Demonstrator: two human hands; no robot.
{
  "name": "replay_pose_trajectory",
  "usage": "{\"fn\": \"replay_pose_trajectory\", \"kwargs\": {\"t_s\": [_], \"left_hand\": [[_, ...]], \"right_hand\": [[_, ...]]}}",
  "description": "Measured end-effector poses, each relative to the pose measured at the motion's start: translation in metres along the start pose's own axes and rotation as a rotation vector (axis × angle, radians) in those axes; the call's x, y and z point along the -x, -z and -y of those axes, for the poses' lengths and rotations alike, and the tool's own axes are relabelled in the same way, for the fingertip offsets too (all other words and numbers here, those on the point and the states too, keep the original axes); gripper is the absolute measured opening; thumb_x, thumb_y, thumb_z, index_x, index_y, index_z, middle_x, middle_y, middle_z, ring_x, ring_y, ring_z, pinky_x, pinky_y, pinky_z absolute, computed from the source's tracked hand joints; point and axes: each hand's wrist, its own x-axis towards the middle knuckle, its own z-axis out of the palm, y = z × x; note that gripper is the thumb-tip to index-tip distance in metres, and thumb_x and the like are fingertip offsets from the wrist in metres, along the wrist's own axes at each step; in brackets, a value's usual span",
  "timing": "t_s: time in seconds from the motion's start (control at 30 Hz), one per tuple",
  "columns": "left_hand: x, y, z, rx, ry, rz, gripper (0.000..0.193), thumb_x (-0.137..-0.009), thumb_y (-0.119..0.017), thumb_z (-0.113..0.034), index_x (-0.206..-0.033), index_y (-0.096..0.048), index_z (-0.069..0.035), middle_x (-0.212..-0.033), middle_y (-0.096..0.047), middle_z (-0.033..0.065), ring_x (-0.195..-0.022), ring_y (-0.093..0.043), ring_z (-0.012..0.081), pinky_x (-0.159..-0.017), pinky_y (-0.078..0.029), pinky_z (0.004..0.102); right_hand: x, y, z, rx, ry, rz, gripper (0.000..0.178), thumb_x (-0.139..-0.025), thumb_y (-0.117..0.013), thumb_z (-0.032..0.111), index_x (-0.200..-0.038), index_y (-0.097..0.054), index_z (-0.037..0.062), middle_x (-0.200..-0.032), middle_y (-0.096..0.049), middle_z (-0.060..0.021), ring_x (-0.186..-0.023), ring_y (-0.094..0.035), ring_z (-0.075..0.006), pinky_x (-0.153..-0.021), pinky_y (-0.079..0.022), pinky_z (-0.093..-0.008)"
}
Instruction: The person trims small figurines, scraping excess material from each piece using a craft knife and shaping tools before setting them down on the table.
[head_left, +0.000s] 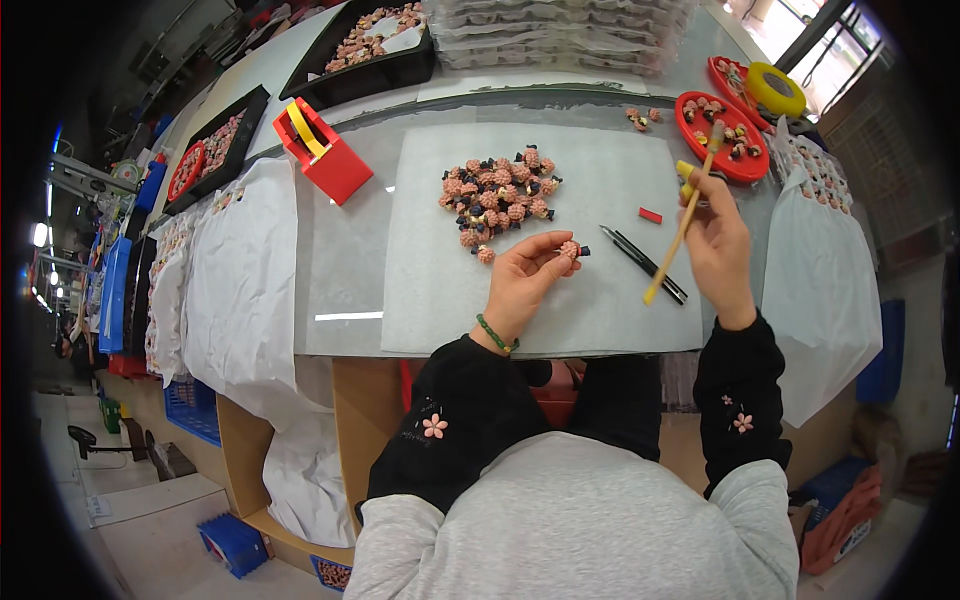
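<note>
Between the thumb and fingers of my left hand point(524, 280) is a small pink figurine point(570, 250) with a bumpy, curly top and a dark part. My right hand point(717, 245), raised at the right, grips a long thin wooden stick point(676, 240) that looks like a brush; yellow covers sit on its fingertips. Just beyond my left hand lies a loose pile of similar figurines point(500, 195) on a white sheet point(420, 270). Two dark pens point(645, 264) rest side by side between my hands, with a small red cap point(650, 215) near them.
A red tape dispenser point(325, 155) stands at the left. At the right are a red plate point(757, 170) of figurines and a yellow tape roll point(776, 88). Stacked clear plastic trays point(560, 35) and a black tray point(400, 70) of figurines line the far side.
</note>
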Motion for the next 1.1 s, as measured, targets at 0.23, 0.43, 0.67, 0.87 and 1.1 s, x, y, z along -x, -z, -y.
{"fn": "replay_pose_trajectory", "kwargs": {"t_s": [0.23,0.43,0.67,0.87,1.1], "left_hand": [[0.000,-0.002,0.001,0.022,-0.023,-0.030,0.027,-0.081,-0.055,-0.004,-0.107,-0.052,0.002,-0.097,-0.059,0.0078,-0.083,-0.056,0.0137,-0.075,-0.045,0.0252],[0.000,0.003,0.006,0.006,-0.064,-0.053,0.026,-0.080,-0.056,-0.003,-0.106,-0.053,0.003,-0.095,-0.059,0.0068,-0.083,-0.056,0.0123,-0.075,-0.045,0.0243],[0.000,0.000,0.002,-0.035,-0.010,-0.091,0.024,-0.079,-0.057,-0.003,-0.102,-0.055,0.003,-0.090,-0.059,0.0053,-0.078,-0.054,0.0096,-0.072,-0.043,0.0220],[-0.002,0.002,0.005,-0.028,-0.040,-0.123,0.024,-0.079,-0.057,-0.003,-0.102,-0.055,0.003,-0.088,-0.059,0.0040,-0.074,-0.051,0.0080,-0.068,-0.042,0.0213],[-0.001,0.002,0.003,-0.023,-0.015,-0.107,0.023,-0.079,-0.057,-0.004,-0.101,-0.055,0.004,-0.087,-0.058,0.0038,-0.073,-0.050,0.0077,-0.067,-0.041,0.0203]], "right_hand": [[0.024,-0.026,0.019,0.029,0.047,0.232,0.018,-0.084,-0.055,0.015,-0.087,-0.056,-0.0028,-0.071,-0.051,-0.0051,-0.059,-0.044,-0.0108,-0.054,-0.038,-0.0229],[0.037,-0.049,0.015,0.039,0.166,0.163,0.013,-0.083,-0.055,0.012,-0.084,-0.056,-0.0015,-0.067,-0.050,-0.0073,-0.053,-0.044,-0.0139,-0.047,-0.035,-0.0237],[0.044,-0.035,0.019,0.130,0.319,0.346,0.004,-0.077,-0.056,0.000,-0.080,-0.056,-0.0028,-0.064,-0.052,-0.0105,-0.051,-0.050,-0.0224,-0.045,-0.039,-0.0285],[0.054,-0.046,0.011,0.160,0.473,0.227,0.004,-0.077,-0.056,0.000,-0.078,-0.056,-0.0031,-0.065,-0.054,-0.0105,-0.051,-0.051,-0.0223,-0.044,-0.039,-0.0285],[0.052,-0.046,0.012,0.160,0.449,0.182,0.007,-0.073,-0.061,0.004,-0.076,-0.055,0.0009,-0.066,-0.053,-0.0089,-0.051,-0.052,-0.0225,-0.044,-0.041,-0.0289]]}}
